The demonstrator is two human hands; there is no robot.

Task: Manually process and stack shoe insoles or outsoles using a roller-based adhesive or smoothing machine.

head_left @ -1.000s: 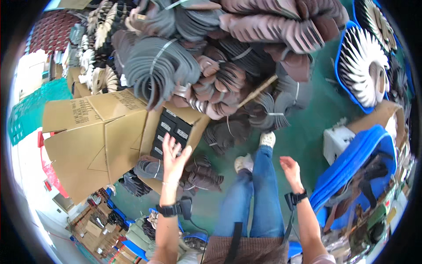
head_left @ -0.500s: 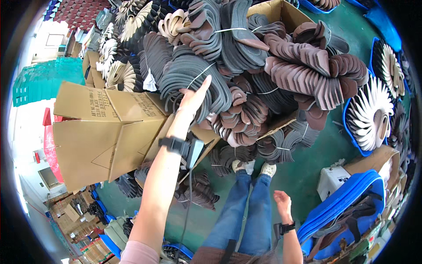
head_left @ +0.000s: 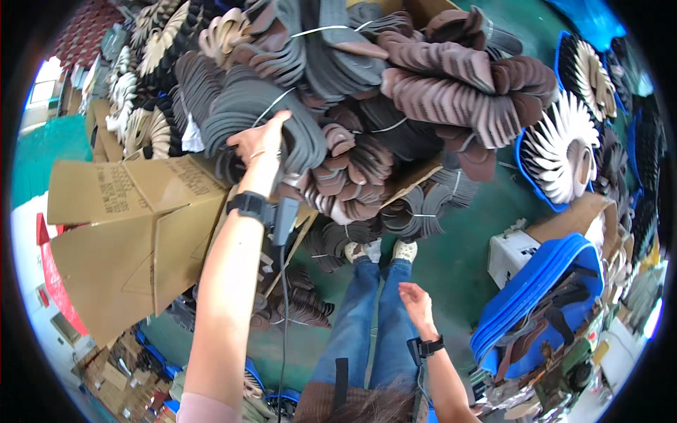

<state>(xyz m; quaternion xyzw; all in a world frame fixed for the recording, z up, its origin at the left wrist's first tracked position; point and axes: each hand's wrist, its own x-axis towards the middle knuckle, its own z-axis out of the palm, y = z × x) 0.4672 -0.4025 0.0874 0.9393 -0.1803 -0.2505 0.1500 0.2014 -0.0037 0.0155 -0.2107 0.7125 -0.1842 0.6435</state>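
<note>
The left hand point(head_left: 259, 144) reaches up and forward into a tall heap of tied shoe-sole bundles. Its grip is closed over the edge of a grey bundle of soles point(head_left: 240, 106), which sits on the near left face of the heap, just above an open cardboard box point(head_left: 134, 233). The soles in this bundle are stacked side by side like a fan; the fan's long axis runs from lower left to upper right, and the soles' edges point down toward the hand. A thin pale strap crosses the bundle near the fingers. A dark watch-like band sits on the left wrist.

The right hand point(head_left: 416, 307) hangs low beside the person's jeans, well apart from the heap, fingers loosely spread and holding nothing.

Brown bundles point(head_left: 458, 92) lie higher to the right. A white fan of soles point(head_left: 564, 148) stands in a blue tub at the right. The floor point(head_left: 451, 261) is green.
</note>
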